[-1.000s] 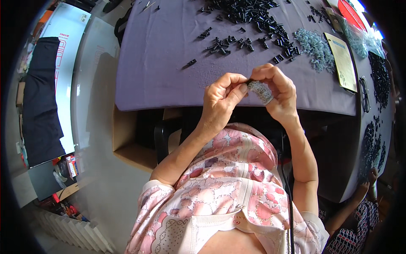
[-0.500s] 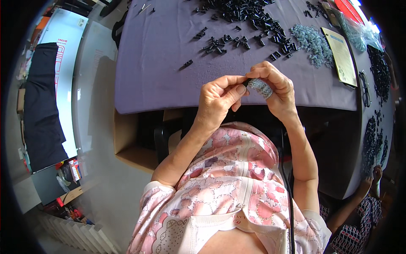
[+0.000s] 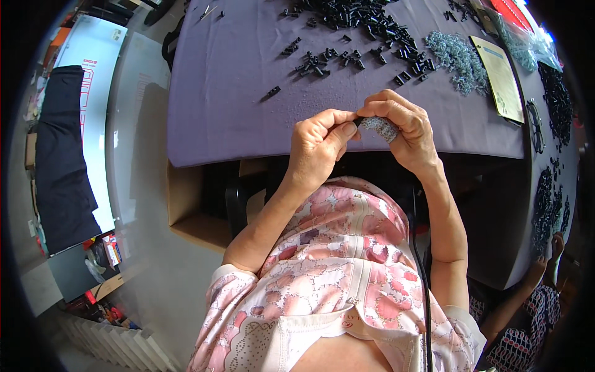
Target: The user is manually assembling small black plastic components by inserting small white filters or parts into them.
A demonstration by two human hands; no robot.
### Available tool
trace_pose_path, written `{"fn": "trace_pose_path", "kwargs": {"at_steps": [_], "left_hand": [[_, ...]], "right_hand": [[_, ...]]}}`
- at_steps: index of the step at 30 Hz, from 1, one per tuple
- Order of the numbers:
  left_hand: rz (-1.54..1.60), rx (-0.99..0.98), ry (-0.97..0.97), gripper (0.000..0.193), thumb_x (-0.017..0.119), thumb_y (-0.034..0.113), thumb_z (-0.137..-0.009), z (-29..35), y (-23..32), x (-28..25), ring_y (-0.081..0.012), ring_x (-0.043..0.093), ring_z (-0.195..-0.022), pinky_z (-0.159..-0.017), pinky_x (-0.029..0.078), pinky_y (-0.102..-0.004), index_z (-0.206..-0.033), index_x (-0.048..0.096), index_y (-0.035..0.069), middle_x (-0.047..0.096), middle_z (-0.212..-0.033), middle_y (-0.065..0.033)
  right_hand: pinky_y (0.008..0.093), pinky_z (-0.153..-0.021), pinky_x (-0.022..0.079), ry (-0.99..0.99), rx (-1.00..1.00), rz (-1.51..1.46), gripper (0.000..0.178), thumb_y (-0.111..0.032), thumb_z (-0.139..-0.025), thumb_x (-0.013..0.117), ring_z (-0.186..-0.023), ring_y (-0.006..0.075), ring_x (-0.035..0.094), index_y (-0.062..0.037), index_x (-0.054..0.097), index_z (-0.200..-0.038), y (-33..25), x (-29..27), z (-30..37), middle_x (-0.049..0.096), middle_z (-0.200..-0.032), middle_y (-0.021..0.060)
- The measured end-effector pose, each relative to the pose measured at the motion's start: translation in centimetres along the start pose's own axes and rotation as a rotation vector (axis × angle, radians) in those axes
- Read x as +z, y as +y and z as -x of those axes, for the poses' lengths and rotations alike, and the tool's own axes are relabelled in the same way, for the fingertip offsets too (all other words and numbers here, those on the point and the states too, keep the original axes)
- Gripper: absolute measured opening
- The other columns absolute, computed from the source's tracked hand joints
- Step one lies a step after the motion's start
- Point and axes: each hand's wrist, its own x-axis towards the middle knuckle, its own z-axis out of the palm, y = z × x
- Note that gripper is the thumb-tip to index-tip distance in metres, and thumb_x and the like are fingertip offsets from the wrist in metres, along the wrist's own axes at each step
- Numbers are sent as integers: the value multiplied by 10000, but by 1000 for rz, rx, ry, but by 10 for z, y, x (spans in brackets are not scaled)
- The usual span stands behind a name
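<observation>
Above the near edge of the cloth-covered table, my hands meet at the fingertips. My left hand (image 3: pixel 317 144) pinches a small black piece (image 3: pixel 357 121) between thumb and forefinger. My right hand (image 3: pixel 410 131) is closed at the same piece, its fingertips touching the upper end. A speckled grey-white wrap (image 3: pixel 380 129) covers what seems to be my right thumb. Fingers hide most of the piece, so its exact shape cannot be made out. Beyond my hands lie loose black tubular parts (image 3: pixel 319 64), and one single black part (image 3: pixel 271 93) lies apart at the left.
A large heap of black parts (image 3: pixel 372 22) spreads at the far side. Clear small pieces (image 3: pixel 455 59) lie beside a yellowish booklet (image 3: pixel 499 80). Eyeglasses (image 3: pixel 535 127) rest at the right. Another person's hand (image 3: pixel 555 248) works by more black parts at the lower right.
Both hands keep hold of the small black piece. The right hand has turned slightly, and its fingers have shifted a little leftward over the piece. The other person's hand has moved slightly.
</observation>
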Motion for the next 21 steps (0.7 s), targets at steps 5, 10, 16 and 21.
{"fn": "trace_pose_path", "kwargs": {"at_steps": [5, 10, 16, 21], "left_hand": [[-41, 2, 15, 206, 537, 96, -911, 0, 4, 3, -31, 442, -534, -484, 375, -174, -1065, 607, -22, 620, -774, -49], [141, -46, -36, 221, 504, 107, -927, -2, 1, 0, -32, 444, -534, -475, 372, -177, -1073, 596, -30, 605, -768, -43], [289, -75, -15, 186, 504, 91, -922, -2, 4, -1, -43, 448, -518, -468, 373, -179, -1054, 578, -17, 585, -746, -46], [393, -58, -49, 216, 575, 104, -890, -4, 1, -7, -73, 489, -595, -510, 381, -203, -1080, 566, 2, 610, -810, -76]], "right_hand": [[294, -691, 485, 40, 42, -84, 365, 171, -627, 483, -795, 235, 626, -4, 608, -922, 5, 3, 3, 610, -854, 98], [263, -728, 477, 57, 68, -218, 409, 202, -607, 432, -820, 195, 611, 22, 593, -937, 10, 4, 5, 606, -876, 99], [234, -816, 457, 57, 148, -347, 432, 231, -606, 398, -902, 145, 582, 41, 572, -953, 6, 5, 8, 593, -927, 83], [229, -836, 445, 100, 213, -491, 322, 216, -724, 448, -922, 110, 559, 41, 572, -964, 4, 8, 12, 584, -945, 59]]}}
